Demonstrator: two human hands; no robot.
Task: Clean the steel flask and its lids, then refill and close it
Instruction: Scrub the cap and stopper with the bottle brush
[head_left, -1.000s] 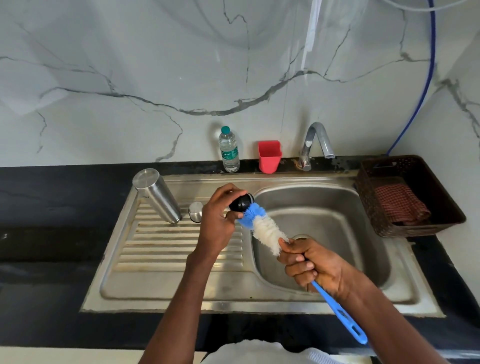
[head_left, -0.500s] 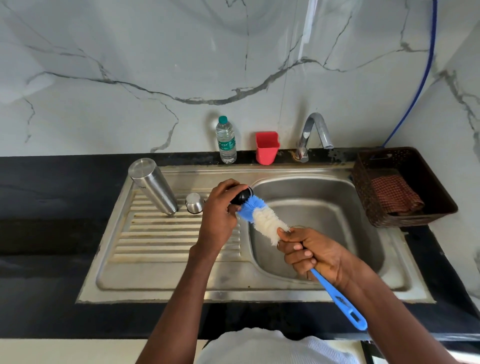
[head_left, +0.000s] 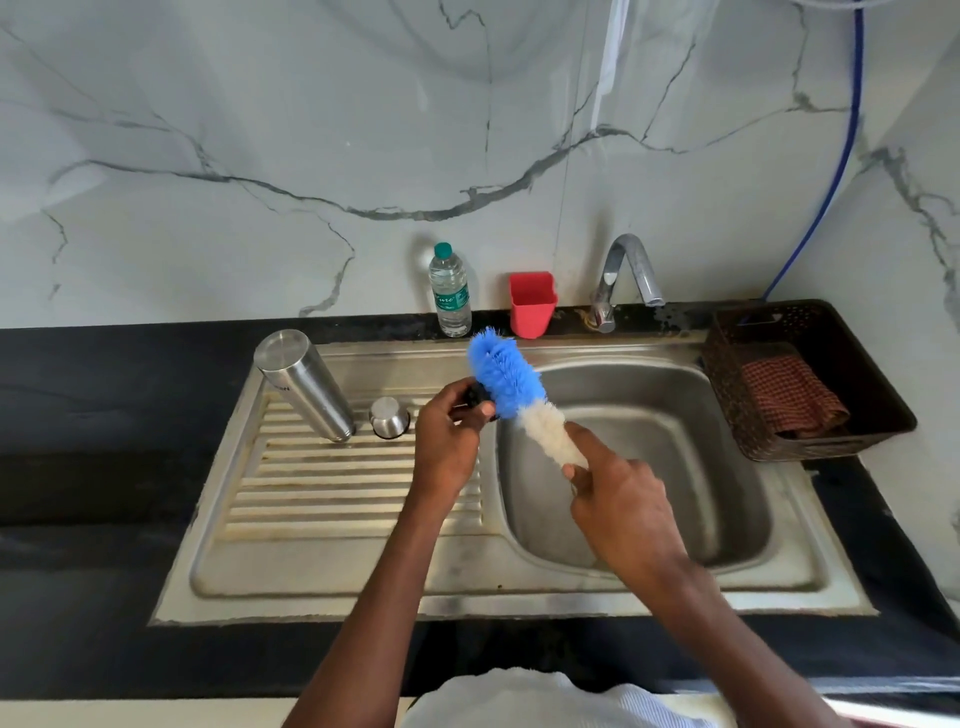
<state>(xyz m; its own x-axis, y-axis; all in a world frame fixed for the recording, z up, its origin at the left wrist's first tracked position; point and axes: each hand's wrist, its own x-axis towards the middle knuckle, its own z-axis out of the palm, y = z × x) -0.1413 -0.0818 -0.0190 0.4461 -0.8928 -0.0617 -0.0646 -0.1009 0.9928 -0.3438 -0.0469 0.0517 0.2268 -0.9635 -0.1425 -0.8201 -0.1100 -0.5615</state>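
Note:
The steel flask (head_left: 304, 385) stands upside down on the drainboard at the left, with a small steel lid (head_left: 389, 417) beside it. My left hand (head_left: 448, 435) grips a small black inner lid (head_left: 477, 399) above the drainboard's right end. My right hand (head_left: 618, 496) holds a bottle brush (head_left: 511, 387) with a blue and white head, index finger stretched along the white bristles. The blue bristles press against the black lid. The brush handle is hidden behind my right hand.
A steel sink basin (head_left: 727, 467) lies on the right under a tap (head_left: 626, 275). A water bottle (head_left: 450, 292) and a red cup (head_left: 532, 304) stand at the back. A brown basket (head_left: 727, 395) with a checked cloth (head_left: 792, 397) sits at the right.
The brush has swung upward and farther past the lid, so the blue head now rises beyond my left hand. My right hand turned over, hiding the blue handle.

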